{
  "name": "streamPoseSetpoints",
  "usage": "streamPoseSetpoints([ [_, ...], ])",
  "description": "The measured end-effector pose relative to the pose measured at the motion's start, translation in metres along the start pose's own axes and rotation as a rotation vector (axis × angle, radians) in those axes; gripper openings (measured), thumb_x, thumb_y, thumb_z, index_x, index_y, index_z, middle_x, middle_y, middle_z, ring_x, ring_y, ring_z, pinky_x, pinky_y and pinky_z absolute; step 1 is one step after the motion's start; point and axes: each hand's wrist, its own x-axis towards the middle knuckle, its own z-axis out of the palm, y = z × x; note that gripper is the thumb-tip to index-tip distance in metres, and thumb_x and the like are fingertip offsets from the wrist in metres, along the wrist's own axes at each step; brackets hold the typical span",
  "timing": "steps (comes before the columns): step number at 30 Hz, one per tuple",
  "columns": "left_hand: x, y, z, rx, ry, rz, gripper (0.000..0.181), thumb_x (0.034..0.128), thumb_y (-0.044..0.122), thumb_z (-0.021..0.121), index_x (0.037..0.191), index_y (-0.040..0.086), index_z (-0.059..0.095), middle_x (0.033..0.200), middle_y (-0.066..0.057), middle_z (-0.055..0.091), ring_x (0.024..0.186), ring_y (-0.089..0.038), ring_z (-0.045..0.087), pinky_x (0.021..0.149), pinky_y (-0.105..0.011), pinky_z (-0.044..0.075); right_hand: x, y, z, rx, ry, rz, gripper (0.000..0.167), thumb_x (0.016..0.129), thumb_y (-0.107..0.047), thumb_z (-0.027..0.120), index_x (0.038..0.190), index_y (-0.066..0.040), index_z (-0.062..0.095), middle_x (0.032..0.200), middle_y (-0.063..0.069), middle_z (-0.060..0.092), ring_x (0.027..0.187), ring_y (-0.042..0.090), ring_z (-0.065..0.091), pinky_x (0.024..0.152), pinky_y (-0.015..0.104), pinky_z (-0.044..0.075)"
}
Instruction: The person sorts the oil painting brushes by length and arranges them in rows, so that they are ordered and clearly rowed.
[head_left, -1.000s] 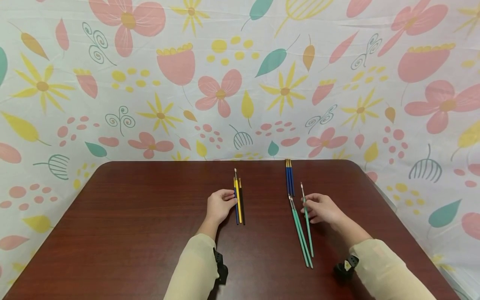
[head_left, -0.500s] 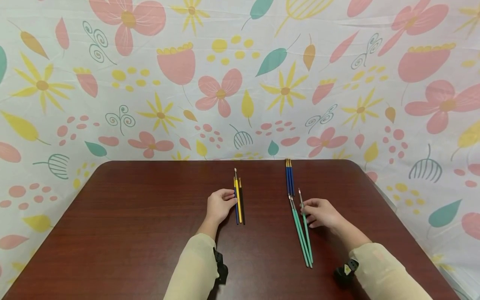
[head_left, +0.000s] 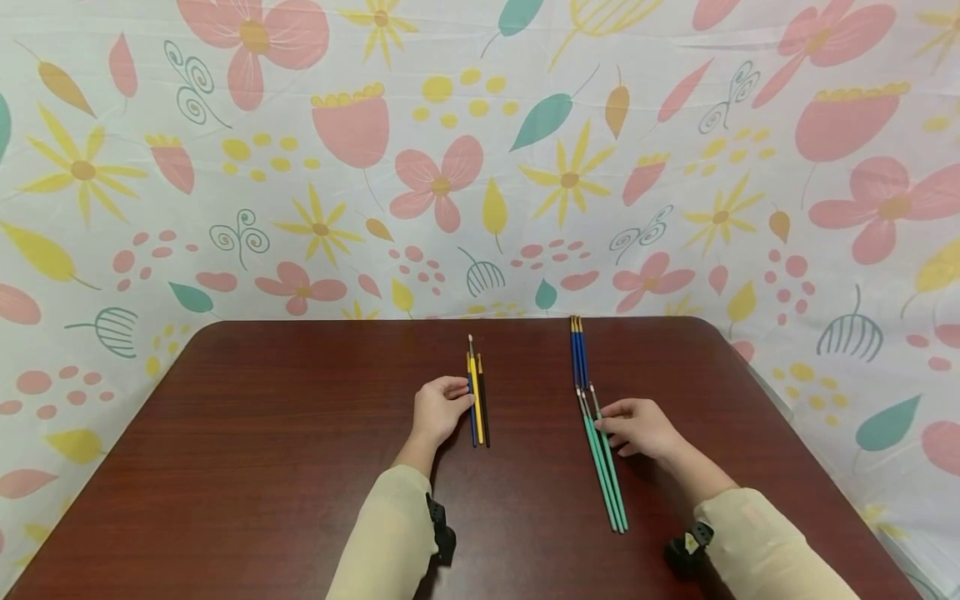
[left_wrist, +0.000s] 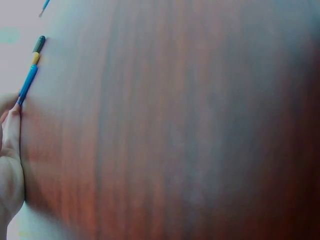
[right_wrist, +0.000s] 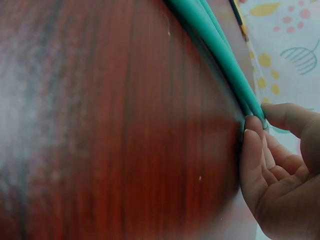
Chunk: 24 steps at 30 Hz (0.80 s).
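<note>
Left of the table's middle my left hand (head_left: 441,412) pinches at the side of a small row of slim paintbrushes: a blue paintbrush (head_left: 474,432), a yellow paintbrush (head_left: 477,417) and a black paintbrush (head_left: 484,408). In the left wrist view the blue handle sticks out past the fingers (left_wrist: 12,125). On the right, my right hand (head_left: 641,427) pinches a green paintbrush (head_left: 614,483) near its bristle end. It lies alongside other green paintbrushes (head_left: 597,467), nearly parallel. The right wrist view shows thumb and fingers on the green handle (right_wrist: 225,55).
Several blue paintbrushes (head_left: 580,358) with gold-coloured tips lie at the table's far edge, just beyond the green ones. The dark brown wooden table (head_left: 300,433) has rounded far corners. Behind it hangs a floral cloth (head_left: 450,108).
My right hand has shifted slightly left and towards me, bringing its green paintbrush from apart and angled to beside the other green ones. The left hand has stayed in place.
</note>
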Motion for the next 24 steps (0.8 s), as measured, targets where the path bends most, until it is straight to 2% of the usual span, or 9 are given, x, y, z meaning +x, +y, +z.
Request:
streamPoseSetpoints([
  [14, -0.0020, 0.0032, -0.0009, 0.006, -0.006, -0.011, 0.027, 0.0843, 0.012, 0.071, 0.110, 0.005, 0.069, 0.106, -0.010, 0.071, 0.102, -0.021, 0.067, 0.085, -0.034, 0.055, -0.0022, -0.0005, 0.0063, -0.024, 0.027, 0.019, 0.041, 0.085, -0.019, 0.070, 0.114, 0.009, 0.059, 0.084, 0.008, 0.070, 0.068, 0.016, 0.064, 0.058, 0.036, 0.057],
  [24, -0.0013, 0.0032, -0.0010, 0.007, -0.007, -0.011, 0.026, 0.0846, 0.012, 0.071, 0.110, 0.006, 0.069, 0.107, -0.009, 0.071, 0.103, -0.021, 0.067, 0.086, -0.034, 0.055, -0.0028, -0.0026, 0.0065, -0.023, 0.030, 0.030, 0.042, 0.085, -0.021, 0.071, 0.113, 0.009, 0.060, 0.087, 0.010, 0.071, 0.068, 0.017, 0.065, 0.059, 0.036, 0.057],
])
